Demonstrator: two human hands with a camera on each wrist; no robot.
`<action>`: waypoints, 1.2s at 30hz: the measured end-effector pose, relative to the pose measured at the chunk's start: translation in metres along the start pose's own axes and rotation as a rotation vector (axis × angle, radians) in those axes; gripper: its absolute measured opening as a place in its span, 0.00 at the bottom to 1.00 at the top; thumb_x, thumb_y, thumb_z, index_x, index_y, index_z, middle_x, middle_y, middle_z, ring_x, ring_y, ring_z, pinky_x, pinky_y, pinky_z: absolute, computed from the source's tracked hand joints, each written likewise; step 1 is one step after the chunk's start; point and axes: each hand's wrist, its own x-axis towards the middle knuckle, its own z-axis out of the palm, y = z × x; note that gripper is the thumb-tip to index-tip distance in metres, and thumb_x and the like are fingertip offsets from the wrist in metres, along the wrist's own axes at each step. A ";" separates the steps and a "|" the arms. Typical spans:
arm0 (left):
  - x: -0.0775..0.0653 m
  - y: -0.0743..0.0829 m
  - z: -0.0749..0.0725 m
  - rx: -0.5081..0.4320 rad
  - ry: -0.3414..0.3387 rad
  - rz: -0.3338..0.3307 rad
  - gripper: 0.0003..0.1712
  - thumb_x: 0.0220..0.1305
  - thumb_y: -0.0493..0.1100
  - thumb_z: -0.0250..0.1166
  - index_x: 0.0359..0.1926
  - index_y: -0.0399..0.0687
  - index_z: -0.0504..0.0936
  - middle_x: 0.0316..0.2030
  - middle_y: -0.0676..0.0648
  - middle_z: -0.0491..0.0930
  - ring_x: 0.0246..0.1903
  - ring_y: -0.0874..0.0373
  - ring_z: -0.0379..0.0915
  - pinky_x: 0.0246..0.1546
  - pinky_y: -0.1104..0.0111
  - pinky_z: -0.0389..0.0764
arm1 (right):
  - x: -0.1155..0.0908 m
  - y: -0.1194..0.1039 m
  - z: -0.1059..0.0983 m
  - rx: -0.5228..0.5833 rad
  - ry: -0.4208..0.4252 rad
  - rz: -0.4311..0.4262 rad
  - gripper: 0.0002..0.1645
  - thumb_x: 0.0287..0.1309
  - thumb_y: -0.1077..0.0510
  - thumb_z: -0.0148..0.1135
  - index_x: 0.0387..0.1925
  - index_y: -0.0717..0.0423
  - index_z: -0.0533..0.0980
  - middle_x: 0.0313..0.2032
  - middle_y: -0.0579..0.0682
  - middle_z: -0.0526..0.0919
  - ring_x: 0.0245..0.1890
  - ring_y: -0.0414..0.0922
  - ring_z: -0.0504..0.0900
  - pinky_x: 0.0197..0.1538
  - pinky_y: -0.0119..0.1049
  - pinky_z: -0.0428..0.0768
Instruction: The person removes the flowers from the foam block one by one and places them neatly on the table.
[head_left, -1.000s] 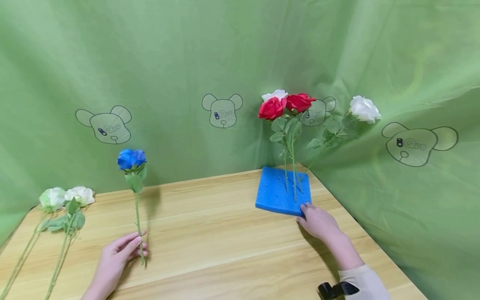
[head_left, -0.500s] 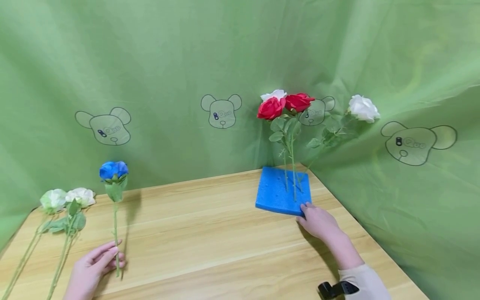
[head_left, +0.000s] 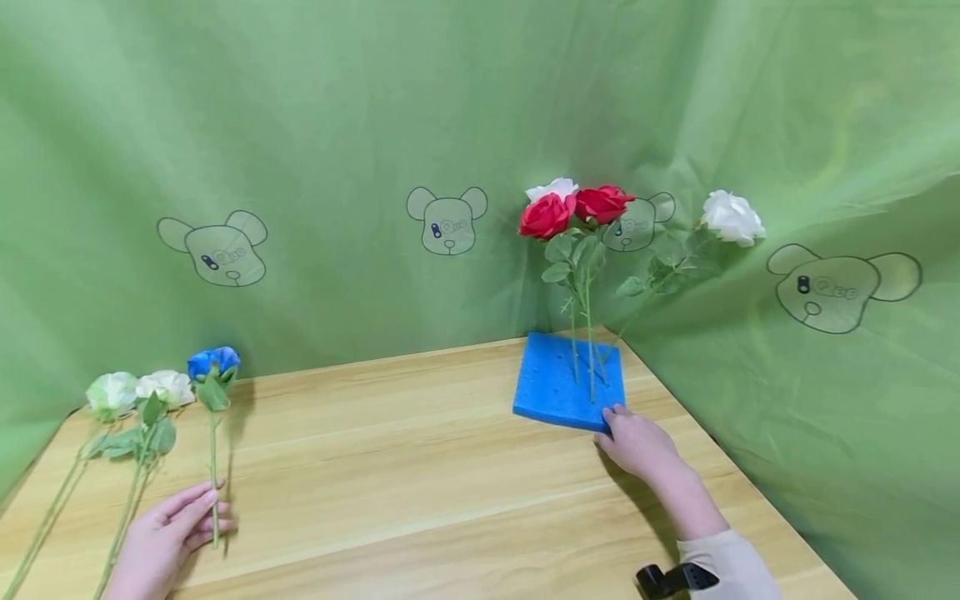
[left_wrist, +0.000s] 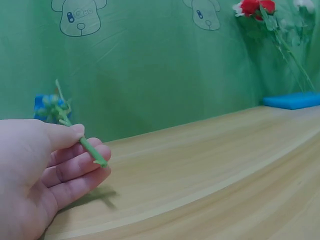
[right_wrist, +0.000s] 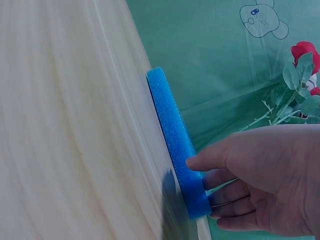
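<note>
Blue rose (head_left: 213,364), head: held near two lying pale roses (head_left: 166,389); none yet set in foam (head_left: 546,385).
Red roses (head_left: 545,217), white roses (head_left: 732,218), head: already set.
Stem (left_wrist: 91,150), left wrist: pinched by left hand (left_wrist: 35,172).
Foam, right wrist: corner held between right hand's (right_wrist: 275,180) thumb and fingers.

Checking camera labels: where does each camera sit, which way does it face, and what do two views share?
Head: worn on the head, facing forward and down at the table; left hand, right hand and right sleeve show.
Left wrist: on that wrist, facing past the blue rose to the green curtain; left hand alone shows.
Right wrist: on that wrist, facing the blue foam block, picture sideways; right hand alone shows.
Head and left wrist share the blue rose.
</note>
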 end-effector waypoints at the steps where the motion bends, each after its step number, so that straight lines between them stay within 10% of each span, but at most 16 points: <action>1: 0.001 0.001 -0.001 0.000 0.005 -0.025 0.13 0.70 0.42 0.60 0.36 0.69 0.86 0.30 0.55 0.88 0.29 0.62 0.85 0.31 0.74 0.86 | 0.000 0.000 0.000 -0.001 -0.001 0.002 0.30 0.64 0.53 0.58 0.60 0.72 0.71 0.61 0.75 0.70 0.59 0.70 0.73 0.57 0.63 0.76; 15: 0.004 0.003 -0.015 -0.296 -0.095 -0.097 0.15 0.73 0.39 0.54 0.39 0.53 0.88 0.33 0.50 0.87 0.33 0.61 0.84 0.43 0.70 0.87 | -0.001 -0.002 -0.001 -0.001 0.003 -0.010 0.30 0.64 0.53 0.58 0.59 0.72 0.71 0.61 0.75 0.70 0.58 0.70 0.73 0.57 0.63 0.77; 26: 0.006 0.014 -0.033 -0.310 -0.204 -0.231 0.20 0.78 0.47 0.44 0.40 0.58 0.85 0.40 0.50 0.88 0.43 0.59 0.85 0.47 0.70 0.85 | 0.000 -0.003 0.001 -0.003 -0.010 -0.014 0.30 0.64 0.52 0.59 0.59 0.72 0.72 0.61 0.75 0.70 0.59 0.70 0.73 0.57 0.63 0.77; 36: 0.007 0.019 -0.050 -0.212 -0.318 -0.222 0.24 0.80 0.49 0.37 0.43 0.61 0.83 0.43 0.52 0.88 0.45 0.62 0.84 0.48 0.72 0.85 | -0.001 -0.002 -0.002 -0.002 0.002 -0.011 0.30 0.64 0.52 0.59 0.58 0.72 0.72 0.60 0.75 0.71 0.59 0.70 0.73 0.57 0.63 0.76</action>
